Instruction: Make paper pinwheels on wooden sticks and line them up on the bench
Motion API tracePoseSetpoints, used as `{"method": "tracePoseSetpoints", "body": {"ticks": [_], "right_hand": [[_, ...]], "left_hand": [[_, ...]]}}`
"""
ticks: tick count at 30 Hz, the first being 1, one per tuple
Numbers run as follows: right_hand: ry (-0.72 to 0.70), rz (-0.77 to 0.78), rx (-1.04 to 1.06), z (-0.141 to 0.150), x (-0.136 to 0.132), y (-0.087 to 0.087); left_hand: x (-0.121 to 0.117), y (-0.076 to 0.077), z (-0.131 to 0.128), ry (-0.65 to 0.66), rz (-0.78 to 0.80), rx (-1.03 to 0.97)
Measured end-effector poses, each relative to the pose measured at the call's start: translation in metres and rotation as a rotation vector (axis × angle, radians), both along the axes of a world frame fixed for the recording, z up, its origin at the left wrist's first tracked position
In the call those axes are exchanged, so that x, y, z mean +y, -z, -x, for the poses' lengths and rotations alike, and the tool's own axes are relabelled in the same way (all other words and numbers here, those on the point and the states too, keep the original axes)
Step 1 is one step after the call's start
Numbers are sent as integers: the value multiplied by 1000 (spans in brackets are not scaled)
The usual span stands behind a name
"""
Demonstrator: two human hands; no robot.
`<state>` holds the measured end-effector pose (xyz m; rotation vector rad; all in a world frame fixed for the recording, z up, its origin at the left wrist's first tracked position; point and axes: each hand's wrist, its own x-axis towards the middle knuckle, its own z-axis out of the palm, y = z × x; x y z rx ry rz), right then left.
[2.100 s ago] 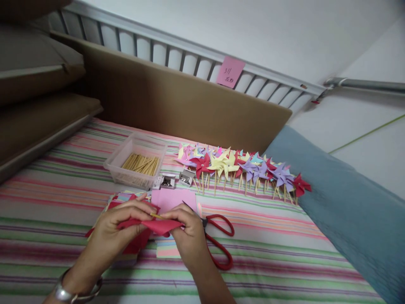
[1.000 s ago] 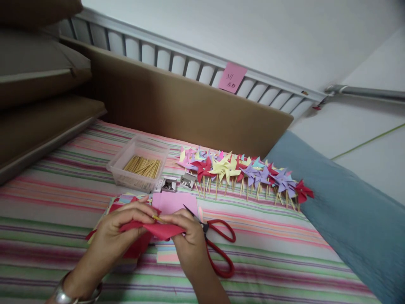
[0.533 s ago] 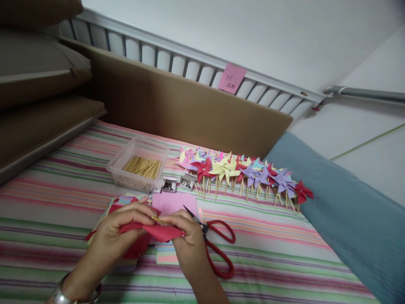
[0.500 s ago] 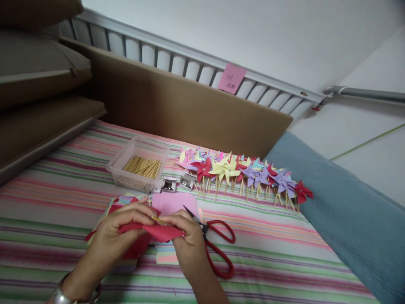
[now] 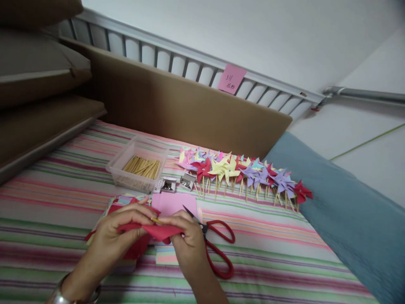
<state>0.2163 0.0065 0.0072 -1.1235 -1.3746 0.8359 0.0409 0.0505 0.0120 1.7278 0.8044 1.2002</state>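
Between my two hands is a red paper pinwheel (image 5: 160,232), partly folded and raised above the cloth. My left hand (image 5: 126,221) grips its left side, thumb below and fingers above. On the right, my right hand (image 5: 185,230) pinches the other side. The end of a thin wooden stick (image 5: 156,220) shows at the fingertips of both hands; the rest of it is hidden. Under my left hand lies a stack of coloured paper (image 5: 136,249), red on top. A pink paper sheet (image 5: 174,204) and red-handled scissors (image 5: 218,253) are close to my right hand.
Behind my hands stands a clear plastic box (image 5: 118,169) with wooden sticks (image 5: 142,166). Two small boxes (image 5: 169,185) of metal pins are beside it. Finished pinwheels (image 5: 224,169) lie in a row at the back right. A cardboard panel (image 5: 177,105) stands behind; cardboard boxes (image 5: 41,126) rise at left.
My right thumb and fingers have shifted slightly on the red paper, and its right corner now bends down more. The left hand holds nearly the same pose.
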Motion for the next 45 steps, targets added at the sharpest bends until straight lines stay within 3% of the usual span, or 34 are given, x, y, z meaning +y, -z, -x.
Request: {"method": "tracePoseSetpoints", "body": {"ticks": [17, 45], "right_hand": [[25, -30, 80, 4, 1, 2], [24, -33, 14, 3, 0, 3]], "left_hand": [[-1, -1, -3, -19, -13, -51], [0, 1, -2, 15, -2, -73]]}}
